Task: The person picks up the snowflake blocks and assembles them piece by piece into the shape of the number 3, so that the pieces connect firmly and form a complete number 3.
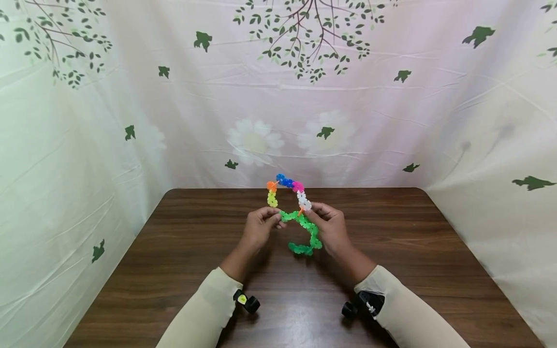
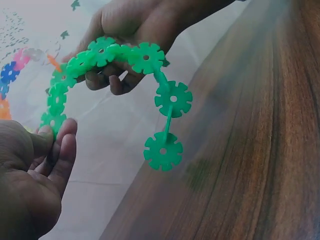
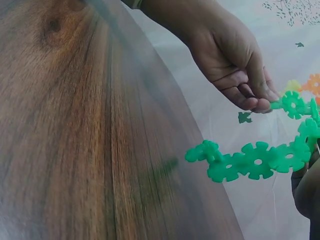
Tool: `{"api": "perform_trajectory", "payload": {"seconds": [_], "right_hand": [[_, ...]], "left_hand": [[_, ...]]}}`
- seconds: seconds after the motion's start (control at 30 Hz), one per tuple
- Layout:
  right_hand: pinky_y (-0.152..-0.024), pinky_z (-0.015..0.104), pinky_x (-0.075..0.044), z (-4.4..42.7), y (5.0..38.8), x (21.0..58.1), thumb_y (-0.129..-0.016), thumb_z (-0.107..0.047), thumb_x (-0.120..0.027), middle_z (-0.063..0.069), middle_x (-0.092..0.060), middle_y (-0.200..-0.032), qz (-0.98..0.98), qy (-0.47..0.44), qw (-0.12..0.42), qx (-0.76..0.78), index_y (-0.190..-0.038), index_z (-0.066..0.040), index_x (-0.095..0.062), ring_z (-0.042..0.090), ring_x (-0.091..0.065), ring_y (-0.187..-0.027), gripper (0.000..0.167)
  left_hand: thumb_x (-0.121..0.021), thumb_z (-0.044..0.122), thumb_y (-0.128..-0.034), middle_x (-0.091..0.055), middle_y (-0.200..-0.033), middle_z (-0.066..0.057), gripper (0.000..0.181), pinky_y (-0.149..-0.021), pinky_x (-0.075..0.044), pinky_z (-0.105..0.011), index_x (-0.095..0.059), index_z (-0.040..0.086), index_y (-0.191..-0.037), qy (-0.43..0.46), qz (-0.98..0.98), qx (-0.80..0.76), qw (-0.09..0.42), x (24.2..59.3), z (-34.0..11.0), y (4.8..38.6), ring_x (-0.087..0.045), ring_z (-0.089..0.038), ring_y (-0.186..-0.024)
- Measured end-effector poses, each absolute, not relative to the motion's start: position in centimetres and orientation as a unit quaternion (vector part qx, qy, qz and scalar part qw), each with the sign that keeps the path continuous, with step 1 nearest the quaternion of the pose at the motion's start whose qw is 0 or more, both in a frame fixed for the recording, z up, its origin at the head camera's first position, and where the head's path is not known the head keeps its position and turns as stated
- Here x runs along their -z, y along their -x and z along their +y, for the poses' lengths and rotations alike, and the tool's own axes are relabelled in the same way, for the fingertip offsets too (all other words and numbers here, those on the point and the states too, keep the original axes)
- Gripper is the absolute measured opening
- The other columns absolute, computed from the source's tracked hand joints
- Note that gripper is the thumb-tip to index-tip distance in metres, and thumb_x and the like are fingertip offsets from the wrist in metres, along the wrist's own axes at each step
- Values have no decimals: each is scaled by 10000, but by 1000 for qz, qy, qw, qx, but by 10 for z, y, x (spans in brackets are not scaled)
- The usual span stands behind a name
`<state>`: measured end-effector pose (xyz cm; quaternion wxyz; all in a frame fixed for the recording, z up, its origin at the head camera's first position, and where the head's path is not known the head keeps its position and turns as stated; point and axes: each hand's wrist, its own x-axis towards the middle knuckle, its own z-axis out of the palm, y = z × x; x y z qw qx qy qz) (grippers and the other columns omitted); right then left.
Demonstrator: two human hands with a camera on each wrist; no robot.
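Notched plastic snowflake discs, linked into a curving chain, are held up above the table. My left hand (image 1: 261,224) pinches the end green disc (image 2: 53,120) between thumb and fingers. On the other side, my right hand (image 1: 330,227) grips the chain where the white discs (image 1: 303,200) meet the green ones (image 1: 313,231); an orange disc (image 1: 300,211) sits edge-on there. From the white discs the upper arc runs through pink (image 1: 298,186), blue (image 1: 285,181) and orange (image 1: 271,185) to yellow (image 1: 271,198). The yellow end is close to my left fingertips; whether they touch cannot be told. A green tail hangs below.
Beneath the hands is a dark wooden table (image 1: 183,290). A pale curtain (image 1: 200,106) with leaf and flower prints stands behind it and along both sides. Each forearm wears a black strap with a camera, the left one (image 1: 247,301) and the right one (image 1: 369,304).
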<state>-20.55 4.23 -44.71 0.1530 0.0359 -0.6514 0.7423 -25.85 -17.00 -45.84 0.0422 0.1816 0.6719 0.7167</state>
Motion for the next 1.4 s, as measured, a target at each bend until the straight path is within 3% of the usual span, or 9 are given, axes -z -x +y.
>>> {"api": "perform_trajectory", "payload": {"seconds": [0.1,0.23,0.3,0.4,0.57,0.73,1.03,1.23,1.4], "right_hand": [[-907,235,-635,46,205,449,-1090,-96,-673,-39,-820,-1001,-642,-61,163,-747,-1268,84,-723,123,-774,-999,258],[-862,185,-600,49,202,452,-1084,-135,-697,67,-819,-1134,-690,-90,196,-691,-1321,37,-725,122,-740,-1033,294],[-822,177,-583,50,200,453,-1059,-91,-721,162,-789,-1190,-718,-108,218,-652,-1366,2,-717,113,-719,-1037,321],[-840,181,-582,50,200,455,-1009,22,-742,278,-736,-1217,-743,-152,249,-602,-1490,-9,-630,121,-721,-1073,495],[-858,216,-592,51,204,456,-940,113,-774,271,-743,-1182,-769,-206,271,-542,-1641,-15,-451,281,-749,-1078,782],[-755,231,-606,56,204,454,-925,96,-802,234,-769,-1137,-785,-213,251,-524,-1679,-22,-387,383,-772,-1054,869],[-793,149,-581,67,206,461,-923,103,-800,323,-690,-1147,-766,-188,204,-579,-1664,-5,-398,136,-745,-989,850],[-826,163,-602,69,205,463,-952,71,-789,328,-666,-1177,-767,-166,170,-596,-1643,24,-418,42,-734,-985,786],[-844,173,-596,70,204,462,-952,57,-797,308,-669,-1176,-782,-140,157,-586,-1621,37,-447,12,-707,-970,755]], "left_hand": [[-644,-42,-1064,-749,-988,-344,174,-816,-669,-306,-706,-152,-1183,-179,668,-722,32,459,-171,260,-763,-65,-747],[-633,-57,-1064,-735,-1017,-381,172,-793,-651,-253,-703,-156,-1186,-177,665,-725,16,458,-172,260,-762,-60,-747],[-634,-66,-1059,-731,-1025,-394,176,-782,-646,-242,-702,-160,-1192,-176,662,-728,9,457,-172,260,-761,-61,-745],[-643,-65,-1055,-731,-1021,-407,183,-773,-647,-245,-709,-158,-1198,-176,664,-726,-3,456,-172,259,-760,-58,-740],[-655,-46,-1056,-738,-978,-410,199,-776,-655,-255,-728,-148,-1212,-195,672,-714,-27,456,-173,258,-757,-41,-737],[-677,-39,-1046,-758,-969,-380,234,-798,-673,-317,-741,-136,-1249,-219,676,-702,-44,455,-175,258,-784,-90,-750],[-784,5,-979,-750,-1158,-204,422,-808,-598,-196,-726,1,-1397,-281,744,-603,-66,454,-177,257,-800,-248,-931],[-812,14,-948,-778,-1197,-189,414,-847,-611,-272,-751,-9,-1356,-323,758,-552,-128,464,-177,261,-752,-314,-996],[-815,54,-957,-789,-1163,-166,380,-828,-609,-300,-778,36,-1335,-325,768,-534,-142,472,-177,265,-732,-261,-983]]}}
